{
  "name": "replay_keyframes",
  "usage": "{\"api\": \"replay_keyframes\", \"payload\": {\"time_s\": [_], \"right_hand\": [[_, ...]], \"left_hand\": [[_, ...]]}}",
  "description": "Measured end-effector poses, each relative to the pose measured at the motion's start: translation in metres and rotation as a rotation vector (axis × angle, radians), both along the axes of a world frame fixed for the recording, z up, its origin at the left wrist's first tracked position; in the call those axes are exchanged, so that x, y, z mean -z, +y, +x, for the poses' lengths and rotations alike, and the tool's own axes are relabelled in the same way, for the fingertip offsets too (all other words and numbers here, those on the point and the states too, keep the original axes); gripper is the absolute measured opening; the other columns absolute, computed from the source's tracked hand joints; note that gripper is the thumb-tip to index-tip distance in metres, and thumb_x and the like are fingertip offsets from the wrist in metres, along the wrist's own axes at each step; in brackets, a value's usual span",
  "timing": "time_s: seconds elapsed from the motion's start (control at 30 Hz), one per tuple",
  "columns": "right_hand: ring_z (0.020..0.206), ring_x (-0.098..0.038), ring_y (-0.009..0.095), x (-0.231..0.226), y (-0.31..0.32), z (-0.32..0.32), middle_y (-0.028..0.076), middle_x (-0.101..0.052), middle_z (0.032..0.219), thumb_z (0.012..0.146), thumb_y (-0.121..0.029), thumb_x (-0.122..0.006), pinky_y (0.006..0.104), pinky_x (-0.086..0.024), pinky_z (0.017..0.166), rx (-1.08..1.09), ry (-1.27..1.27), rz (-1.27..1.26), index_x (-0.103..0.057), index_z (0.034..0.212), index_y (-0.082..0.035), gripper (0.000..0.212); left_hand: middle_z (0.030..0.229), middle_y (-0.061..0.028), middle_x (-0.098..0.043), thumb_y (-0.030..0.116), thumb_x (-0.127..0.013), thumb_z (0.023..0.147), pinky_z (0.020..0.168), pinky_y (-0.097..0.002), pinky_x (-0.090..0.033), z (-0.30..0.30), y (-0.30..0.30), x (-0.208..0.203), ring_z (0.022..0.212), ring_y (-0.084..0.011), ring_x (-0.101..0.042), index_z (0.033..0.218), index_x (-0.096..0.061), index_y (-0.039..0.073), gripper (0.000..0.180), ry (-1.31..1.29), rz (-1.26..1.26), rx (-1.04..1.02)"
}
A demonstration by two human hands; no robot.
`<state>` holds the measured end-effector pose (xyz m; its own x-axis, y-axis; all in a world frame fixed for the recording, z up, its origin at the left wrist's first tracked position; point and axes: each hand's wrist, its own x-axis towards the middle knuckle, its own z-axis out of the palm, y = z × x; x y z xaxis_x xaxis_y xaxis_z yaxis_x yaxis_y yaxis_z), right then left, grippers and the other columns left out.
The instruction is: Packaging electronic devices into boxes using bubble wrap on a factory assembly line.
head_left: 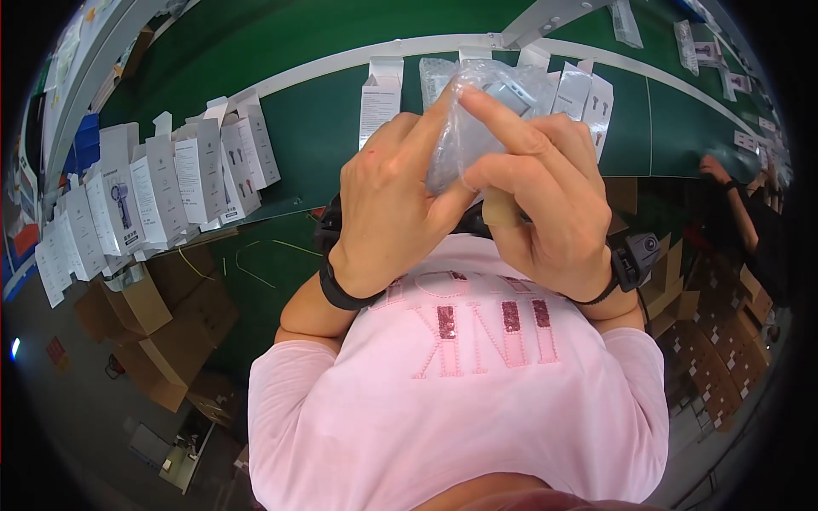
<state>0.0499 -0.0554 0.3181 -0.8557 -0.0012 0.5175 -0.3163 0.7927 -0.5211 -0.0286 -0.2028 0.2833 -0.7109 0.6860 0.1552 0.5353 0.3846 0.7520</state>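
A clear bubble-wrap bag (448, 158) is held up in front of my chest, between both hands. Through its film a pale grey-blue object (513, 97) shows at the upper right; its kind is hard to make out. My left hand (385, 183) grips the bag's left edge, index finger stretched up along it and thumb low. My right hand (550, 183) closes on the bag from the other side, its index fingertip at the top near the left one. The curled fingers hide part of the bag. Behind it stand white boxes with raised flaps (381, 98).
More open white boxes (145, 200) stand in a row at the left of the green table (307, 111). Brown cartons (158, 341) lie below left, with stacked cartons (720, 362) at the right. Another person's arm (737, 200) reaches in at the far right. A metal post (545, 21) rises behind.
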Motion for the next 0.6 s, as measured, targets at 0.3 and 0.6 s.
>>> {"api": "replay_keyframes", "payload": {"time_s": [0.3, 0.6], "right_hand": [[0.071, -0.051, 0.021, 0.004, 0.003, 0.004, 0.02, -0.064, 0.119, 0.062, -0.004, -0.064, 0.0288, -0.04, 0.064, -0.034, 0.11, 0.055, -0.056, 0.075, -0.004, 0.015], [0.072, -0.05, 0.02, 0.007, 0.009, 0.013, 0.023, -0.059, 0.126, 0.06, -0.008, -0.065, 0.0281, -0.039, 0.067, -0.12, 0.203, 0.184, -0.054, 0.069, -0.004, 0.015]], "left_hand": [[0.097, -0.0144, -0.062, 0.012, -0.076, 0.068, 0.072, -0.0359, -0.05, 0.004, 0.01, 0.027, 0.088, -0.031, -0.061, 0.117, -0.061, 0.004, 0.053, -0.217, 0.278, 0.02], [0.121, -0.011, -0.059, 0.008, -0.076, 0.076, 0.095, -0.0329, -0.043, 0.019, 0.02, 0.043, 0.115, -0.024, -0.052, 0.116, -0.063, 0.002, 0.043, -0.933, 0.55, -0.086]]}}
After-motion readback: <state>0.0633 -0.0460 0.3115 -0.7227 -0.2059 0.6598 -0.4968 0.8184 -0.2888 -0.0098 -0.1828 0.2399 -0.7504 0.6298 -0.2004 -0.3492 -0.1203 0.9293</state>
